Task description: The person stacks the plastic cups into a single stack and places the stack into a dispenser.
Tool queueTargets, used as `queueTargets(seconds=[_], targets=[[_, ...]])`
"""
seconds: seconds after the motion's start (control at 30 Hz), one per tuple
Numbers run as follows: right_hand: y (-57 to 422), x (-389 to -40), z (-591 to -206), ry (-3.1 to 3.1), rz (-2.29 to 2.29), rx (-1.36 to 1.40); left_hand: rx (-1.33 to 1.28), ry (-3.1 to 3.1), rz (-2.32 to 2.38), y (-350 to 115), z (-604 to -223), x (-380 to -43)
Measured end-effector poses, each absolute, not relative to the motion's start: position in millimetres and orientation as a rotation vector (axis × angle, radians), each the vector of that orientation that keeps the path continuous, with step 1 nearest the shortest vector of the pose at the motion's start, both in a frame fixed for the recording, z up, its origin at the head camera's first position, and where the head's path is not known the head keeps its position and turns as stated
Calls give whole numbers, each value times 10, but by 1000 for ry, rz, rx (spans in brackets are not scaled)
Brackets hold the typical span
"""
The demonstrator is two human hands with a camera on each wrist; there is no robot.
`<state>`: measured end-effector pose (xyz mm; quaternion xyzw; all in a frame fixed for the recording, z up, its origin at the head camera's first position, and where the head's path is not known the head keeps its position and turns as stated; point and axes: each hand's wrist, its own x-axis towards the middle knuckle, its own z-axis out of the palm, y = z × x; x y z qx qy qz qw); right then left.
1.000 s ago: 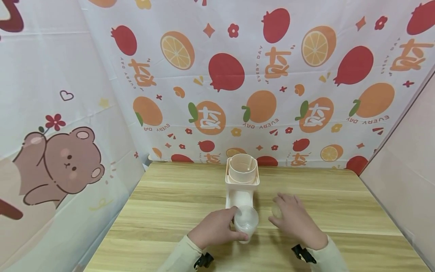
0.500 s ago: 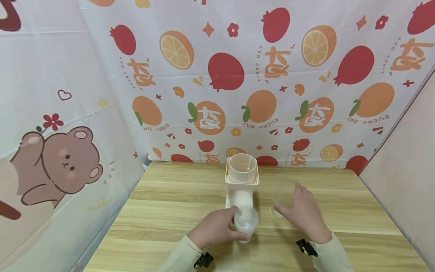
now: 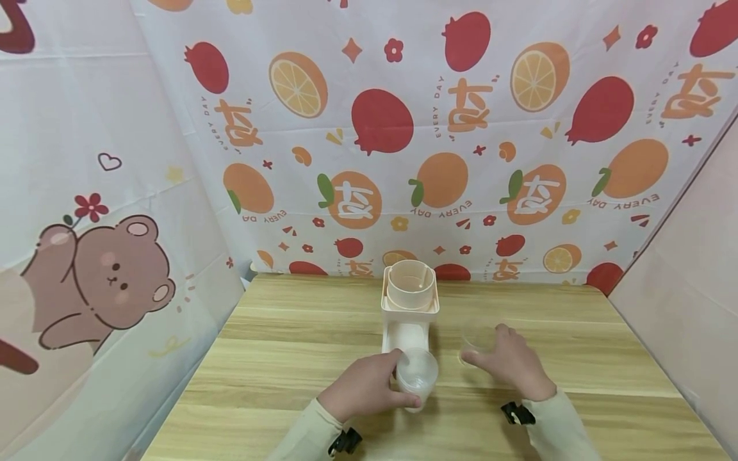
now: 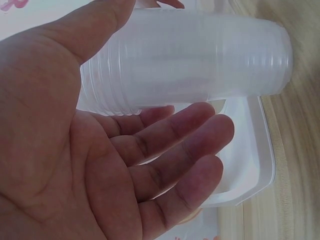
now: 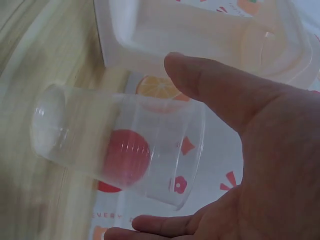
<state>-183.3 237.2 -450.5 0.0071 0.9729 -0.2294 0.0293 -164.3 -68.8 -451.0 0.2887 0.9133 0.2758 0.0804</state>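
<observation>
the left hand (image 3: pixel 369 384) grips a stack of nested clear plastic cups (image 4: pixel 185 60) between thumb and fingers, just in front of the cream plastic stand (image 3: pixel 407 336) with its round collar (image 3: pixel 410 298). the right hand (image 3: pixel 515 362) is released, thumb and fingers spread beside a single clear plastic cup (image 5: pixel 120 145), which stands upright on the wood-grain table (image 3: pixel 288 358) to the right of the stand; whether any finger brushes it i cannot tell. the likeliest mishap is that lone cup tipping or skidding, since it looks light and the spread thumb lies close to its rim. the stack could also dent or slip if the left hand squeezes its thin walls unevenly, and a knock against the stand might shift both
</observation>
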Motion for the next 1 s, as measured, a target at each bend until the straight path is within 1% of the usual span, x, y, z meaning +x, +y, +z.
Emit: queueTargets(seconds=[0.5,1.0], targets=[[2342,-1830,-4546,2986,-799,12,868,2725,826,-695,-4521,-1640],[2338,-1830,-4482,3018,-844,-5,873,2730,817,-693,-4504,-1636]])
